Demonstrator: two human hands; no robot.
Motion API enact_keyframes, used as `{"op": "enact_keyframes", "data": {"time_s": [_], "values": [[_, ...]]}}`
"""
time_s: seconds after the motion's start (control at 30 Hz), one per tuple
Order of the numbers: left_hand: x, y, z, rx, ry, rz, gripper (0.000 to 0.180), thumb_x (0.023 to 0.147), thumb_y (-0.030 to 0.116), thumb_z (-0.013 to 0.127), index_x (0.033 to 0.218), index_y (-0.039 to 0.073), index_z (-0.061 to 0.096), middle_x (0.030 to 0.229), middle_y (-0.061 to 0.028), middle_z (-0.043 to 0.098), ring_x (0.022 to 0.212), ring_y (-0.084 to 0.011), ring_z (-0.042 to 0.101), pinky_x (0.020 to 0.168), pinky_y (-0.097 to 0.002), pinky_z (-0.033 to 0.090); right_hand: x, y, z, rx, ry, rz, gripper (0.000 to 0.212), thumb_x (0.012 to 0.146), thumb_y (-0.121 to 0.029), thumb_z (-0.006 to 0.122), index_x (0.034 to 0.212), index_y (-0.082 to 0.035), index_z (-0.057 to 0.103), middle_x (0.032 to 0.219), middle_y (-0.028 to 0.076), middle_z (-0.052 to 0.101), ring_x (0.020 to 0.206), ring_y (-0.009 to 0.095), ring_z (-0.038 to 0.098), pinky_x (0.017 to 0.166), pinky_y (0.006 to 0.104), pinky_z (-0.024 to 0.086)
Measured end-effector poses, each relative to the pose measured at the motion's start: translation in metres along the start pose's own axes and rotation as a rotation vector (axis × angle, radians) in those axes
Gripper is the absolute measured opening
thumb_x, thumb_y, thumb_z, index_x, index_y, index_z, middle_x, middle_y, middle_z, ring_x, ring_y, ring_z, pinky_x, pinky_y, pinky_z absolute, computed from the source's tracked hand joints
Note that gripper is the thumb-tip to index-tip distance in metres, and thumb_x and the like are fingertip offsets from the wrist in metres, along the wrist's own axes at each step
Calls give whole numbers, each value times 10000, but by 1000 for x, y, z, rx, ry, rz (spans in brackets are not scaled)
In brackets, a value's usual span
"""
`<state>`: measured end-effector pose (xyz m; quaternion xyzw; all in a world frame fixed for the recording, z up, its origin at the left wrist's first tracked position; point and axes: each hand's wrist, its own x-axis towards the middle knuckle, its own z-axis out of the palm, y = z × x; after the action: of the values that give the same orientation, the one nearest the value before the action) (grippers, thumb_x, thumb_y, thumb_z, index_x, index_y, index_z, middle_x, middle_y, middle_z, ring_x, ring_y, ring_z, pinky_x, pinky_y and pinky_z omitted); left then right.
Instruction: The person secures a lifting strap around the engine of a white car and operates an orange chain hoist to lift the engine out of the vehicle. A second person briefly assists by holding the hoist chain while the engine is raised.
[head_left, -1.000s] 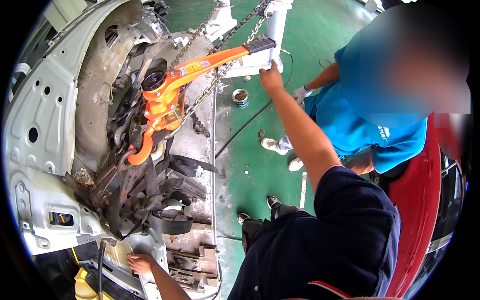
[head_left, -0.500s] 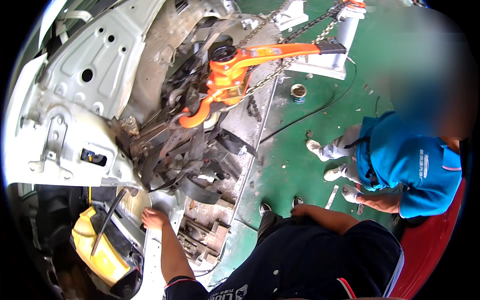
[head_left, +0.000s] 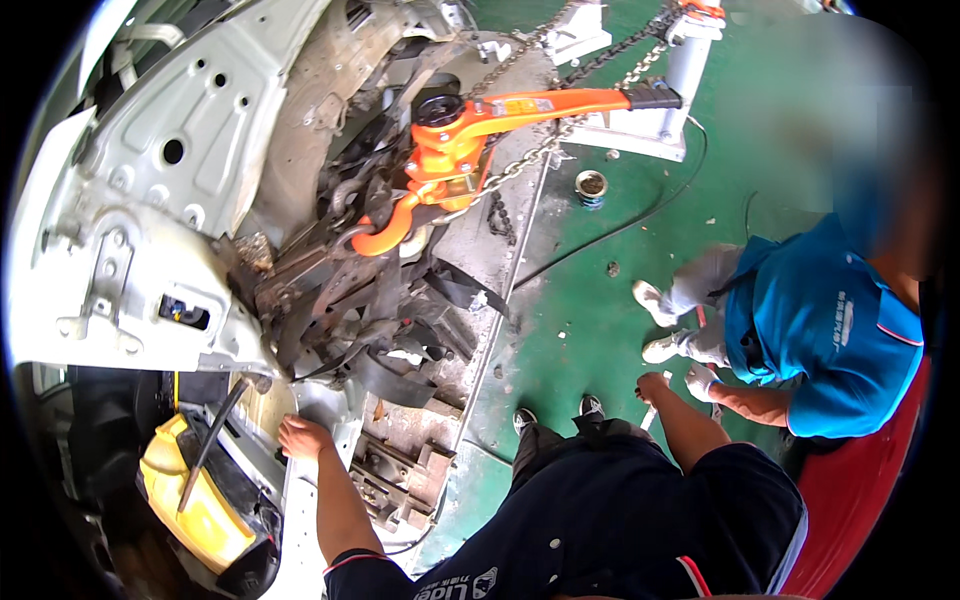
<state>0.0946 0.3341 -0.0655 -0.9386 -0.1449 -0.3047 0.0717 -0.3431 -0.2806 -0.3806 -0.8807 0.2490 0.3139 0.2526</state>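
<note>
My left hand (head_left: pixel 305 438) is at the inner edge of the light car body frame (head_left: pixel 300 515), its bent fingers closed over that edge. Beside it a dark bar (head_left: pixel 215 440) slants across a yellow part (head_left: pixel 190 500) inside the opening. My right hand (head_left: pixel 653 388) hangs out to the right above the floor, fingers curled; whether anything is in it is hidden. A co-worker's gloved hand (head_left: pixel 701 381) is close to its right. Ahead of my left hand, an orange lever hoist (head_left: pixel 445 160) hooks into tangled dark straps (head_left: pixel 385 290) at the damaged car end.
Chains (head_left: pixel 530 160) run from the hoist toward a white post (head_left: pixel 690 80). A small open can (head_left: pixel 591 185) and a dark cable (head_left: pixel 640 220) lie on the green floor. The co-worker in a blue shirt (head_left: pixel 800 310) stands at right, near a red surface (head_left: pixel 860 500).
My right hand has swung out from near my waist, up and right toward the co-worker's gloved hand. My left hand stays on the frame. The co-worker's feet have shifted slightly.
</note>
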Motion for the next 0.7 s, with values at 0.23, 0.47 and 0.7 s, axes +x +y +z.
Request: {"op": "enact_keyframes", "data": {"time_s": [0.23, 0.47, 0.7], "values": [[-1, 2, -5, 16, 41, 16, 386, 1039, 350, 338, 1052, 152, 670, 1075, -54, 665, 1021, -296, 593, 848, -477, 423, -9, -4, 66, -408, -81, -322, 185, 855, -283, 701, 884, -108, 752, 820, 91, 742, 679, 259, 718, 612, 394, 558], [-1, 7, -12, 22, 75, 9, 408, 1046, 364, 351, 1051, 127, 683, 1043, -54, 667, 992, -295, 597, 813, -475, 421, -11, -10, 14, -301, -242, -207, 141, 840, -179, 605, 872, -116, 727, 826, 56, 732, 728, 262, 707, 606, 427, 534], [0, 5, -12, -18, -4, -13, 467, 1053, 392, 319, 1095, 101, 682, 1134, -74, 663, 1065, -308, 576, 861, -484, 419, -12, -101, -299, 540, 1004, -225, 400, 887, -296, 629, 1211, -60, 623, 1194, 205, 651, 1117, 402, 620, 946, 467, 510]]}}
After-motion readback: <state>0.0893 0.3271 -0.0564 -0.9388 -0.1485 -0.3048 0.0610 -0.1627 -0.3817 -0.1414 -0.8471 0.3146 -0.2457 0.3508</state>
